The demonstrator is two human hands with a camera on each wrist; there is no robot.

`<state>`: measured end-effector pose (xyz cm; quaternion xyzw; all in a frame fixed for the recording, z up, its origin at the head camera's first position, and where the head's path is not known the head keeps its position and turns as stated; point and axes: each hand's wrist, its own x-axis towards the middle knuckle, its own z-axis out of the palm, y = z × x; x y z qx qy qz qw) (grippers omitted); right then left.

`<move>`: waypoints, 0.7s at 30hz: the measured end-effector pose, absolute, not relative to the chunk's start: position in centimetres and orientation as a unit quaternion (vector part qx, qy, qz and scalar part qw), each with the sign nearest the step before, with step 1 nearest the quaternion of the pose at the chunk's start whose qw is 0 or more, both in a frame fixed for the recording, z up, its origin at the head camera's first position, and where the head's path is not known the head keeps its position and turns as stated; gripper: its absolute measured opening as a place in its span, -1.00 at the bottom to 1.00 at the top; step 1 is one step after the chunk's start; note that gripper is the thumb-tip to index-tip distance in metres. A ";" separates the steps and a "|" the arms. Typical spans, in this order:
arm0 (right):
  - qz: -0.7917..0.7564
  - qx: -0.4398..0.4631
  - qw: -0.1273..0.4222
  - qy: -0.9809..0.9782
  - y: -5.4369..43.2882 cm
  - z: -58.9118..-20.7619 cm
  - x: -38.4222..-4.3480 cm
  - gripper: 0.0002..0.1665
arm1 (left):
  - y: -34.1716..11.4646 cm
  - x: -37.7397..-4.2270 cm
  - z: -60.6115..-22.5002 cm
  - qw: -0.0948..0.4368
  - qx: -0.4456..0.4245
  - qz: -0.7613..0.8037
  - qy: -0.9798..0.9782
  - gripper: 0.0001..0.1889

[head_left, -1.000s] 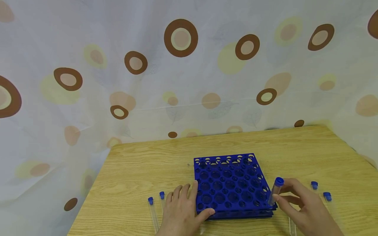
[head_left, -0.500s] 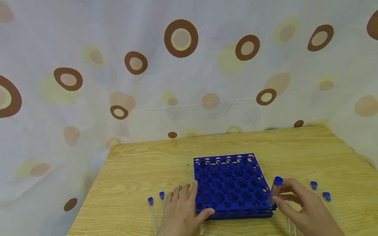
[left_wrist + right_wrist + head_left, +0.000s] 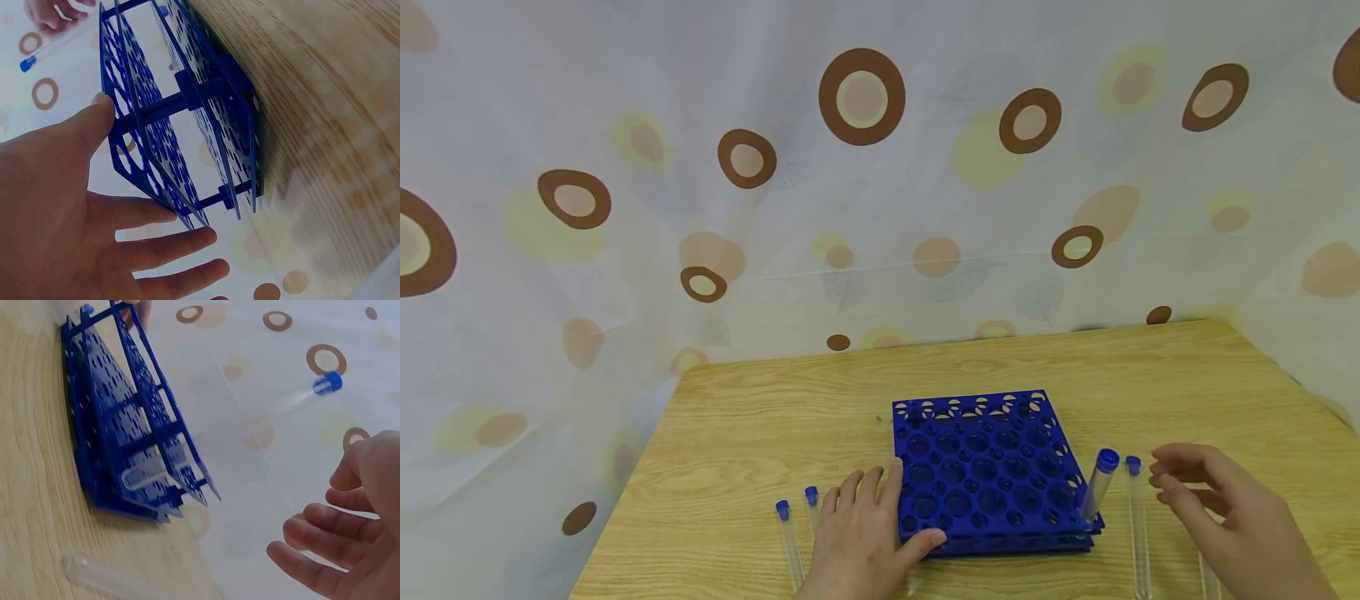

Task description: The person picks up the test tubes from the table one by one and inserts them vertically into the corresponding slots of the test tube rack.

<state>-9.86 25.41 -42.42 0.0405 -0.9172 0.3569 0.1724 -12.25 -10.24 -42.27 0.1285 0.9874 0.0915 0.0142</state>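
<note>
A blue test tube rack (image 3: 992, 475) stands on the table, with a clear blue-capped test tube (image 3: 1099, 483) leaning in its front right corner hole. In the right wrist view the lower end of that test tube (image 3: 147, 472) shows between the rack's plates. My left hand (image 3: 861, 533) rests at the rack's front left corner, thumb on the front edge and straight fingers along the left side. To the right of the rack, my right hand (image 3: 1240, 517) is in the air, fingers loosely bent, holding nothing and apart from the tube.
Just right of the rack lies another capped test tube (image 3: 1138, 525). A further tube (image 3: 1210, 579) is partly hidden under my right hand. Two capped tubes (image 3: 788, 542) lie left of my left hand. A patterned curtain (image 3: 880, 208) hangs behind the wooden table (image 3: 760, 425).
My right hand has let go of the blue-capped test tube and moved right, leaving the tube in the rack's corner. The left hand and the rack have stayed in place.
</note>
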 end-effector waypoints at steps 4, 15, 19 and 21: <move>0.357 0.016 0.198 -0.913 26.7 -42.6 -9.7 -0.76 | -10.3 -12.2 -42.3 0.015 0.128 0.091 0.987 -0.03; 0.409 -0.020 0.278 -0.869 29.9 -44.2 -9.6 -0.66 | -10.4 -12.2 -42.2 0.022 0.125 0.103 0.987 -0.03; 0.399 -0.047 0.283 -0.871 30.6 -44.6 -9.5 -0.78 | -10.4 -12.3 -42.3 0.025 0.124 0.106 0.986 -0.03; 0.392 -0.065 0.273 -0.876 30.9 -44.8 -9.5 -0.88 | -10.5 -12.3 -42.3 0.024 0.124 0.104 0.986 -0.03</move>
